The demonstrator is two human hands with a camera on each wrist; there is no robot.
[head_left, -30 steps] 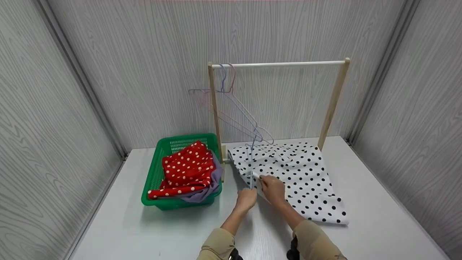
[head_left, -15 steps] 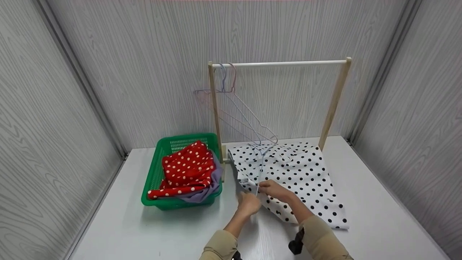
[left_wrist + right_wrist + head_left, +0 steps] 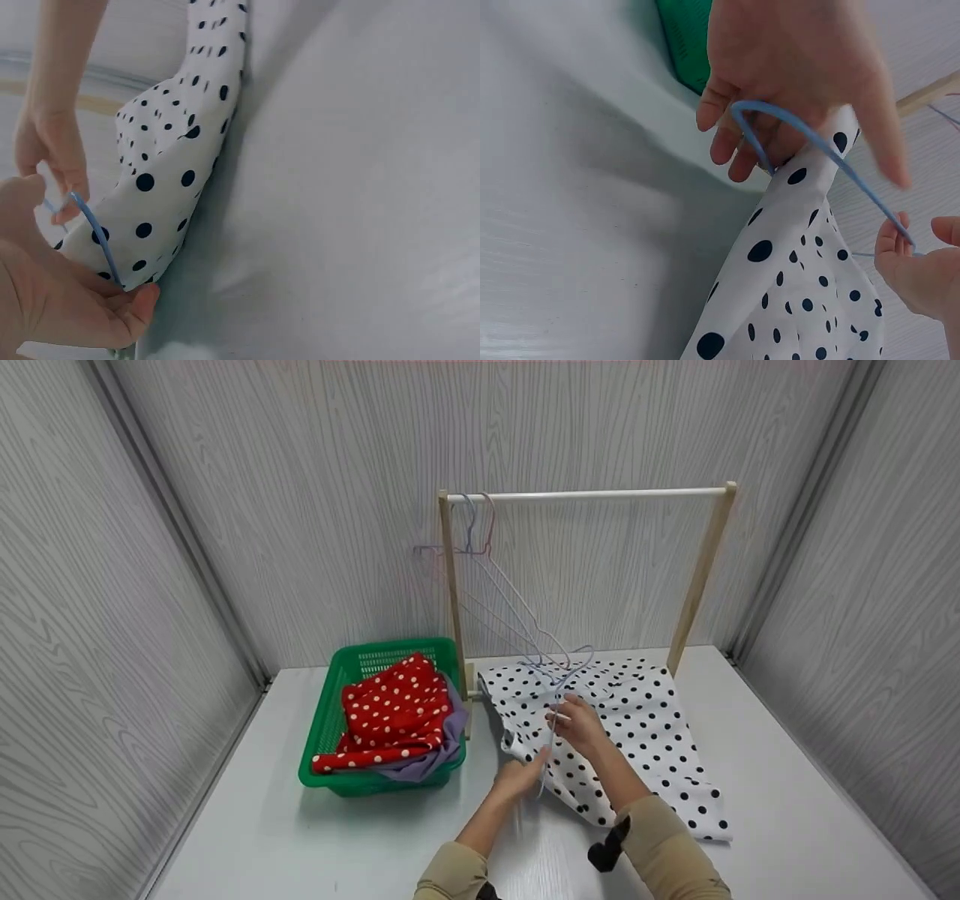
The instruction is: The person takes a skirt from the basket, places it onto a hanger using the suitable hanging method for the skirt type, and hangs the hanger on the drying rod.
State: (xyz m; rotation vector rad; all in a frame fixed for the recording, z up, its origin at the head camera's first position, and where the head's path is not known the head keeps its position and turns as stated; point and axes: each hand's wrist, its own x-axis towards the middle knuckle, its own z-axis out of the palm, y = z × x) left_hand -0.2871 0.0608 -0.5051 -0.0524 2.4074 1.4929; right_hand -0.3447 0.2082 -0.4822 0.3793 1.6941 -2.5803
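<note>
We plot everything from the wooden rack (image 3: 589, 495). A white cloth (image 3: 637, 735) with black dots lies on the tabletop (image 3: 262, 810) at the rack's foot, running from beneath it out to the front; we take it that spreading it so leaves the near edge within easy reach. A blue hanger (image 3: 847, 169) slants in front of the rack, hook upward, one rounded end low by the white cloth's near-left edge; we judge this tilt brings wire and fabric together while the hook stays out of the way. Whether that end sits inside the fabric we cannot tell. The right hand (image 3: 581, 727), closer to the rack than its partner, has fingers bent around the wire with the thumb apart, a loose hold that seems to steady the hanger's upper part. The left hand (image 3: 520, 774), farther out from the rack, has its thumb wide of the fingers, the rounded end lying across them and the fabric edge beside them; whether it pinches anything we cannot tell, though the position suits guiding both. Just left of the rack stands a green basket (image 3: 360, 786), red spotted fabric (image 3: 397, 705) heaped over purple fabric (image 3: 454, 720); we suppose it keeps the pile together. At the rack's left end hang a violet-blue hanger (image 3: 471, 529) and a pink hanger (image 3: 493, 521), hooked there, we guess, so each lifts off singly.
</note>
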